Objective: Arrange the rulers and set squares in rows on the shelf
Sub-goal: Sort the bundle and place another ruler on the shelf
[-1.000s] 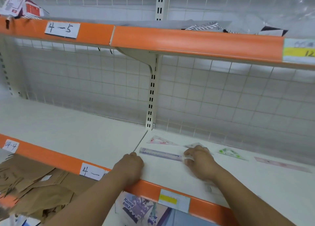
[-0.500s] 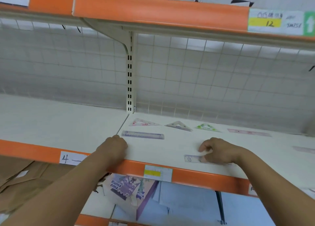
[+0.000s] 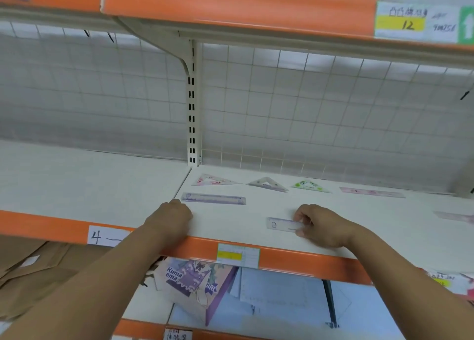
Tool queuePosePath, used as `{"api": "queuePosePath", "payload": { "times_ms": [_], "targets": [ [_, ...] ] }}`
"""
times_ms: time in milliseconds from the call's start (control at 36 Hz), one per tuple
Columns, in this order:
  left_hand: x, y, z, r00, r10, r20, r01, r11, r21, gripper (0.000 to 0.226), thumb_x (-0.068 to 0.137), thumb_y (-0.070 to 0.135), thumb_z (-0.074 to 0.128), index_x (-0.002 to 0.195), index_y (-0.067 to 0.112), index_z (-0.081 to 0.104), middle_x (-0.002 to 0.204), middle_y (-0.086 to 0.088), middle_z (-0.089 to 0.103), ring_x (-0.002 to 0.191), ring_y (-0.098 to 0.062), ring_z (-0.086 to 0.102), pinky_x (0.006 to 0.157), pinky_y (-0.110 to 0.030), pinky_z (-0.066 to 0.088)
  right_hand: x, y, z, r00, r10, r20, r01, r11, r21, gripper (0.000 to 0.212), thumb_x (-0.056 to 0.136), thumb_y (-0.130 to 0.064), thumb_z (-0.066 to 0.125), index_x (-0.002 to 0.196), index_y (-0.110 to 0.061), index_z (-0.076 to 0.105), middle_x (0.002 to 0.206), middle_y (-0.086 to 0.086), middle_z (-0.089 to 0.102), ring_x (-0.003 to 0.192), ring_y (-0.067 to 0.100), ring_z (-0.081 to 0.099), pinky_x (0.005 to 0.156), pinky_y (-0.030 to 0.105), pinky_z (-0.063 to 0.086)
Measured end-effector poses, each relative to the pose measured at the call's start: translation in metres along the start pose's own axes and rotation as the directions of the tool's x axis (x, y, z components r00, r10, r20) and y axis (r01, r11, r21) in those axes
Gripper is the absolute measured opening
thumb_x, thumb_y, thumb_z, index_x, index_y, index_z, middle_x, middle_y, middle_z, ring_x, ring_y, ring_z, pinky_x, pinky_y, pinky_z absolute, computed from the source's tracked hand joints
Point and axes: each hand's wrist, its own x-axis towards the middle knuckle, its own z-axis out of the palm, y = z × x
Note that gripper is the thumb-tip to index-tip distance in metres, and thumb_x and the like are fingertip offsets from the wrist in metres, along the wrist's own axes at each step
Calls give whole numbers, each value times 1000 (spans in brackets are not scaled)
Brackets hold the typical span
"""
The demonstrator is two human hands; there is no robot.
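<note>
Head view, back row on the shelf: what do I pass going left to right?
pink set square → clear set square → green set square → pink ruler

There is only one view, from the head. It looks from in front of the shelf [image 3: 230, 224], a little above its board, facing the wire back [image 3: 307, 108] from near.
</note>
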Motion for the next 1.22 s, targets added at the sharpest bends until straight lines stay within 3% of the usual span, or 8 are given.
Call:
{"api": "queuePosePath", "payload": {
  "times_ms": [194,278,361,472,694,889,972,1222],
  "targets": [
    [1,-1,2,1000,-11,-10,10,1000,-25,29,93,13,46,116,14,64,123,-8,51,112,-25,53,97,-36,46,12,-17,3,992,-33,-124,37,999,33,26,92,-28,59,116,-18,59,102,0,49,90,15,48,79,22,33],
    [-1,0,2,1000,-19,-17,19,999,-36,27,93,11,45,112,11,64,121,-9,51,111,-25,53,96,-35,46,19,-31,2,979,-80,-186,86,996,23,10,93,-23,55,91,-31,61,96,0,49,88,18,47,72,22,30],
    [-3,2,0,999,-38,-19,37,998,-48,29,93,10,44,116,10,62,124,-10,50,115,-26,51,97,-34,45,28,-48,3,966,-137,-220,146,989,25,35,91,-18,54,68,-40,42,88,-3,43,84,17,43,66,23,26],
    [-4,2,0,999,-42,-18,41,997,-61,28,94,11,44,116,10,61,126,-11,49,117,-26,50,99,-35,44,40,-73,7,945,-177,-273,193,981,31,19,93,-14,50,105,-11,65,96,4,52,97,23,51,78,27,35],
    [-6,4,1,998,-49,-29,46,995,-86,33,96,12,43,127,9,57,132,-12,45,122,-27,46,102,-34,42,68,-104,18,955,-143,-259,131,989,-64,26,88,0,42,109,-9,55,102,12,64,87,27,58,64,26,34],
    [-5,3,1,999,-35,-27,34,998,-50,36,97,10,41,131,9,54,132,-12,43,123,-26,46,103,-34,41,85,-119,20,951,-118,-287,88,989,-118,15,96,-19,41,106,-12,49,107,12,58,98,33,60,69,32,38],
    [-4,2,3,999,-30,-36,28,999,-42,35,96,9,42,128,7,55,130,-12,45,120,-25,48,101,-34,43,87,-126,22,963,-122,-240,103,991,-88,46,97,-50,36,127,-17,45,120,9,49,109,31,54,79,36,41],
    [1,0,8,999,7,-33,-5,999,52,32,96,9,40,124,6,56,123,-14,44,115,-29,47,97,-39,45,100,-143,26,951,-227,-212,230,973,-10,44,97,-51,34,126,-18,38,128,6,48,109,27,54,79,33,38]
  ]
}}
